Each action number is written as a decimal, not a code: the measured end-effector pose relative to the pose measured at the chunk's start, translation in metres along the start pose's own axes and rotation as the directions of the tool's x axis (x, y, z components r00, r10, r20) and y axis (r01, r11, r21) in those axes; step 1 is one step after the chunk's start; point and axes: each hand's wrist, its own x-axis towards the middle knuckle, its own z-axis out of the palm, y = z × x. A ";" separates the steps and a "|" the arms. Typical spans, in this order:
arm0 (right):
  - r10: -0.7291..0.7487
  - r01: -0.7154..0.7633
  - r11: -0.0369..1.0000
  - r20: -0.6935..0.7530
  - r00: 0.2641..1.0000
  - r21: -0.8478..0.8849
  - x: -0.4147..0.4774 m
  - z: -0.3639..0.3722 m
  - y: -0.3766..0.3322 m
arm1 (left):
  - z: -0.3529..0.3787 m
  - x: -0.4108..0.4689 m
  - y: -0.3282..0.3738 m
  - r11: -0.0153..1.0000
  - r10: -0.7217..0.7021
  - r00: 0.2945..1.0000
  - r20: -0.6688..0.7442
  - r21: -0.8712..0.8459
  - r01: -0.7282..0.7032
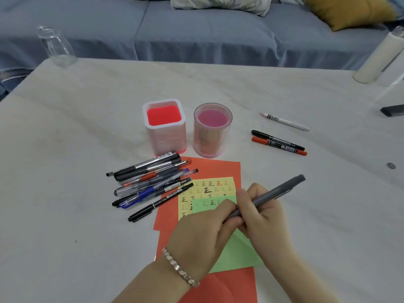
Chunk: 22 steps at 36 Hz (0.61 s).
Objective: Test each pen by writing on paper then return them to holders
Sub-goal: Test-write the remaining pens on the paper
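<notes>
A grey pen [277, 192] slants up to the right above the papers. My right hand [264, 217] grips its barrel, and my left hand [203, 232] pinches its lower end, which is hidden between the fingers. Under the hands lie a green sheet [240, 252], a yellow sheet [209, 189] covered with written marks, and an orange sheet [218, 169]. A pile of several pens [153, 182] lies left of the papers. Behind them stand two empty holders: a square white one [164, 125] and a round pink one [212, 130].
A black marker [277, 139], a red marker [279, 146] and a white pen [284, 121] lie to the right on the white table [87, 127]. A glass jar [55, 47] stands far left, a white cylinder [380, 55] far right, a dark object [392, 110] at the right edge. A blue sofa [196, 29] is behind.
</notes>
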 end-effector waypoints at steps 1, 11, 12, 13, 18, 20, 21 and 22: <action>-0.014 0.014 1.000 -0.027 1.000 0.005 0.000 -0.001 -0.001 | -0.003 0.000 0.001 0.999 -0.026 1.000 0.005 0.042 0.026; -0.228 0.226 0.954 0.012 0.973 -0.198 0.013 -0.045 0.016 | 0.002 -0.026 -0.068 0.806 -0.037 0.975 -0.217 0.571 0.157; -0.198 0.205 0.948 0.055 0.979 -0.243 0.010 -0.048 0.024 | 0.004 -0.028 -0.071 0.797 -0.017 0.969 -0.245 0.582 0.161; -0.225 0.249 0.894 0.107 0.969 -0.373 0.006 -0.050 0.031 | 0.004 -0.029 -0.070 0.800 -0.011 0.965 -0.261 0.577 0.165; -0.177 0.476 0.340 0.442 0.880 -0.811 -0.002 -0.060 0.073 | 0.014 -0.030 -0.053 0.874 -0.055 0.989 -0.138 0.472 0.115; -0.124 0.454 0.305 0.438 0.890 -0.837 -0.006 -0.055 0.072 | 0.019 -0.032 -0.047 0.886 -0.074 0.997 -0.034 0.456 0.082; -0.130 0.466 0.294 0.448 0.885 -0.835 -0.006 -0.054 0.073 | 0.022 -0.033 -0.045 0.886 -0.081 0.996 0.023 0.459 0.061; -0.156 0.477 0.277 0.451 0.879 -0.834 -0.006 -0.052 0.074 | 0.025 -0.035 -0.045 0.882 -0.081 0.994 0.076 0.469 0.036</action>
